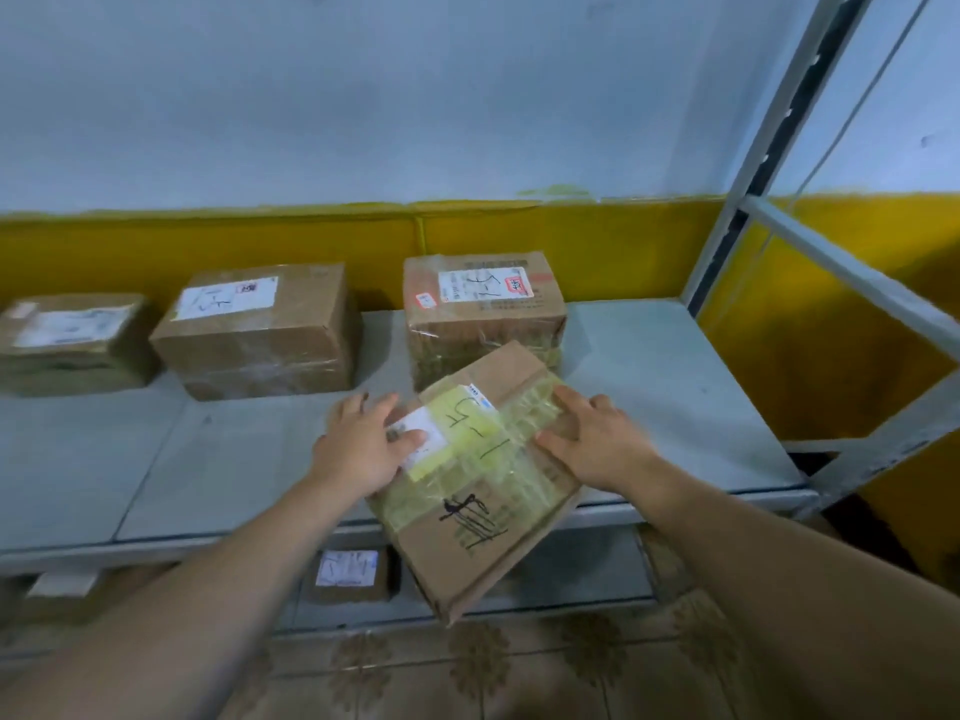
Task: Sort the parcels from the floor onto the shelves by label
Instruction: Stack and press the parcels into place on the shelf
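Note:
A flat cardboard parcel (483,491), wrapped in yellowish tape and hand-marked "5-1", lies tilted across the front edge of the grey shelf (675,387), its near end hanging past the edge. My left hand (366,441) holds its left side with the thumb on the white label. My right hand (597,441) lies on its right side with the thumb on top. Its far corner leans against a taped box (483,314) whose label also reads "5-1".
On the same shelf stand a box (260,330) marked "5-1" at centre left and another box (67,343) at far left. A lower shelf holds small labelled parcels (348,574). The metal upright (753,148) stands at right. Patterned floor tiles lie below.

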